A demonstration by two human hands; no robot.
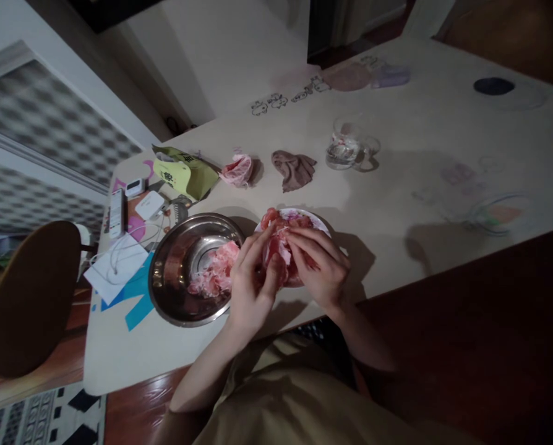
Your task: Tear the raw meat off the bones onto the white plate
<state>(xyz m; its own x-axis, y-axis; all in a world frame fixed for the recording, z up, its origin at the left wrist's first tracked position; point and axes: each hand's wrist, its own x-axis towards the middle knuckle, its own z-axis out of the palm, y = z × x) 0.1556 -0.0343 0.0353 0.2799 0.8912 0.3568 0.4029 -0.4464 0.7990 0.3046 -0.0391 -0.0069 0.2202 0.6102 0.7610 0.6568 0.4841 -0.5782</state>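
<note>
Above a patterned plate (320, 221), both my hands hold a pink pomelo segment (280, 252) with pale membrane on it. My left hand (252, 281) grips its left side between thumb and fingers. From the right, my right hand (321, 262) pinches at it with its fingertips. Red pomelo flesh (271, 216) lies on the plate, partly hidden under my hands. To the left, a steel basin (169, 290) holds a heap of pink-white pomelo membrane scraps (216, 272); my left hand overlaps its right rim.
Behind the plate are a pink rind piece (237, 170), a crumpled brown cloth (294, 170) and a glass mug (344, 153) with clear liquid. A yellow-green bag (186, 173), a remote (117, 213), a white charger (150, 205) and papers (116, 267) lie left. A chair (30, 300) stands beyond.
</note>
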